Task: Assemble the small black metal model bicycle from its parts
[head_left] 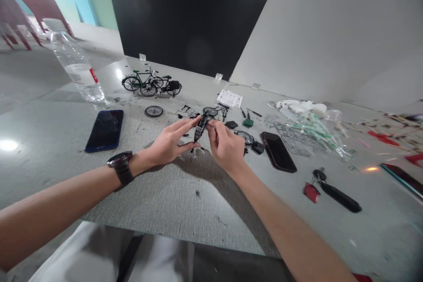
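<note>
Between my hands, just above the grey table (185,198), is a partly built black model bicycle (202,128) with a small rack. My left hand (173,141) grips it from the left, thumb low and fingers on its upper side. From the right, my right hand (226,143) pinches at the same model; its fingertips partly hide what they hold. A loose spoked wheel (153,111) lies beyond my left hand. Small black parts and another wheel (245,137) lie close to my right hand.
Two finished model bicycles, one green (132,82) and one black (161,88), stand at the back. A water bottle (74,64) and a blue phone (105,130) are on the left. To the right are a black phone (279,152), keys (340,196) and plastic wrapping (317,130).
</note>
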Demonstrator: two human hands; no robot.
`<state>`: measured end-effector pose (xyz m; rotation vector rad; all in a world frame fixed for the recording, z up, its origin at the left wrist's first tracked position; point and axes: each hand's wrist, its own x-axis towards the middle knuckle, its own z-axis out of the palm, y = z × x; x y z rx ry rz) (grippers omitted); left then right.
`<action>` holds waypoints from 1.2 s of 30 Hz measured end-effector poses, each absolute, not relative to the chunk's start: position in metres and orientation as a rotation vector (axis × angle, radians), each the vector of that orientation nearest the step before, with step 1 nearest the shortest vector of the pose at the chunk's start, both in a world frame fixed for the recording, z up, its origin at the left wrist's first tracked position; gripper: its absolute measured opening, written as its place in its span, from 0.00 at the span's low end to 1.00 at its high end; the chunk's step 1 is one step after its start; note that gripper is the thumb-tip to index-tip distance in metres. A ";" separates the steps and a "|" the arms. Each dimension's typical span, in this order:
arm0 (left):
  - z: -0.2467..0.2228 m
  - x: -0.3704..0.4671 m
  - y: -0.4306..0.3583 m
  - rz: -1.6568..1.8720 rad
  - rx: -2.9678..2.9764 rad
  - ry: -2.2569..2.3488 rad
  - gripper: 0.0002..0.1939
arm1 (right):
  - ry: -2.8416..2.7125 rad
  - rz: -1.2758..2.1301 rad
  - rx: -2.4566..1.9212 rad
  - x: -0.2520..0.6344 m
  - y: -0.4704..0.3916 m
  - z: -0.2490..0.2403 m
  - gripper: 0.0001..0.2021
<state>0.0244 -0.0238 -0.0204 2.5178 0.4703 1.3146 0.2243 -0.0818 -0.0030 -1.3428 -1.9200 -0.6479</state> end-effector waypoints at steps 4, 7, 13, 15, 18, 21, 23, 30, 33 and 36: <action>-0.020 0.025 -0.024 1.328 2.504 0.467 0.38 | -1.918 -0.647 -1.380 0.226 -0.082 -0.001 0.12; -0.020 0.025 -0.024 1.330 2.510 0.466 0.38 | -1.887 -0.602 -1.373 0.226 -0.082 -0.001 0.12; -0.019 0.024 -0.025 1.298 2.516 0.484 0.38 | -1.904 -0.568 -1.386 0.227 -0.083 -0.001 0.14; -0.019 0.024 -0.026 1.288 2.516 0.487 0.38 | -1.912 -0.578 -1.390 0.228 -0.082 -0.001 0.14; -0.019 0.024 -0.026 1.278 2.515 0.489 0.38 | -1.919 -0.589 -1.395 0.229 -0.082 -0.001 0.14; -0.019 0.024 -0.026 1.269 2.517 0.486 0.37 | -1.927 -0.572 -1.379 0.230 -0.081 -0.001 0.14; -0.019 0.024 -0.026 1.272 2.510 0.490 0.37 | -1.910 -0.573 -1.369 0.230 -0.081 -0.001 0.13; -0.019 0.024 -0.025 1.288 2.509 0.478 0.37 | -1.919 -0.587 -1.350 0.230 -0.081 -0.001 0.12; -0.019 0.024 -0.026 1.280 2.514 0.480 0.37 | -1.923 -0.608 -1.351 0.230 -0.082 -0.001 0.12; -0.019 0.024 -0.025 1.284 2.512 0.477 0.37 | -1.912 -0.604 -1.362 0.230 -0.081 -0.002 0.13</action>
